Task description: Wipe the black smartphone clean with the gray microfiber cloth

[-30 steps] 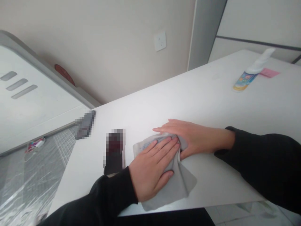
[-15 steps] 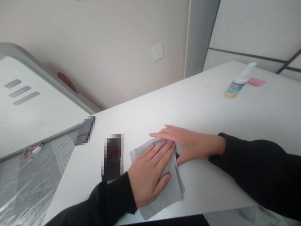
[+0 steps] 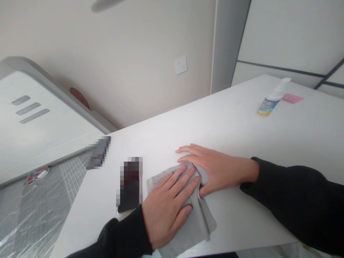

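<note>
A grey cloth (image 3: 199, 225) lies near the front edge of the white table (image 3: 236, 132). My left hand (image 3: 168, 208) lies flat on the cloth, fingers spread, pressing it down. My right hand (image 3: 215, 166) rests flat at the cloth's far right corner, its thumb tucked against a fold. Both wrists come out of black sleeves. Whatever sits under the cloth is hidden.
A dark blurred object (image 3: 130, 184) lies just left of the cloth, and a second blurred one (image 3: 98, 152) sits at the table's left edge. A spray bottle (image 3: 271, 100) and a pink note (image 3: 292, 98) stand far right. A white cabinet (image 3: 40, 125) is at the left.
Both hands have slid a little on the cloth, and its loose lower corner has drawn in and shifted. The view has tilted slightly.
</note>
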Motion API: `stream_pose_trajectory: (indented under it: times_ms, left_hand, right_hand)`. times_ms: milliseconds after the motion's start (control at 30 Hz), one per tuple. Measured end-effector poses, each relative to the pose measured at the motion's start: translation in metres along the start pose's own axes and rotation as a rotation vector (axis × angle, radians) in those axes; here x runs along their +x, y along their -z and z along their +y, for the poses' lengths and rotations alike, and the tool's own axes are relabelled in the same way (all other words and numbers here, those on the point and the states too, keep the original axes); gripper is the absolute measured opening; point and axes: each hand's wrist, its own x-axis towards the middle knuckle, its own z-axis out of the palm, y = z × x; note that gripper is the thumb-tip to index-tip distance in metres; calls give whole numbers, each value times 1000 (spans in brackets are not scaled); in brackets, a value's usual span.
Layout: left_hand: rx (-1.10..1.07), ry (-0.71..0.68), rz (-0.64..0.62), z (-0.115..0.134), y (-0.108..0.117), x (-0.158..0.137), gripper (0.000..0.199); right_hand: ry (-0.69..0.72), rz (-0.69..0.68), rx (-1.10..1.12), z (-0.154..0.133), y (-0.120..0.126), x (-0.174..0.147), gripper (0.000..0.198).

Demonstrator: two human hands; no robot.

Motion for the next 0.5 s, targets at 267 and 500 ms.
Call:
stream_pose_trajectory:
  times_ms: [267,500]
  left_hand:
    - [-16,-96,-86,-6,3,6,73]
    - [-58,-204,-131,-9,14,23,61]
  right_hand:
    - [-13,-54,-10,-2,1,1,85]
    - [-17,-119,32,1,0,1,93]
